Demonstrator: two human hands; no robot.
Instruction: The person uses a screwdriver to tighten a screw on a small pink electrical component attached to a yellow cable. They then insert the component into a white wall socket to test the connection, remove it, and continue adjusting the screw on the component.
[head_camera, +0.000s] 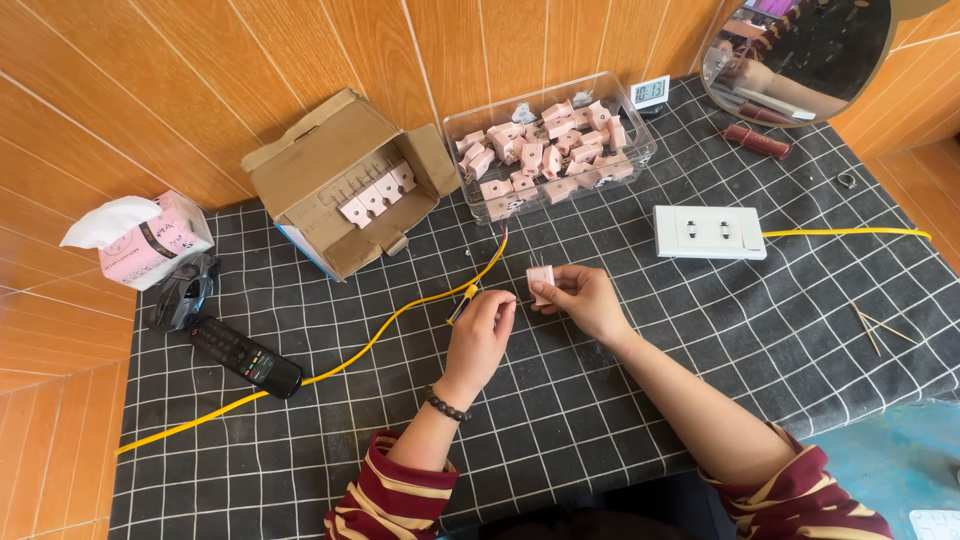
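My right hand (585, 300) holds a small pink plug adapter (541, 279) with its metal prongs pointing up. My left hand (480, 330) grips a small yellow-handled screwdriver (463, 303) just left of the adapter, its tip hidden by my fingers. Both hands meet over the dark checked cloth (620, 400) in the middle of the table. A yellow cable (400, 318) with a bare red end runs under my left hand towards the lower left.
A clear plastic tub (548, 150) full of pink adapters stands at the back. A cardboard box (345, 185) holds a row of them. A white socket strip (710, 232) lies right, a remote (245, 357) and tissue pack (150, 240) left, a round mirror (800, 55) far right.
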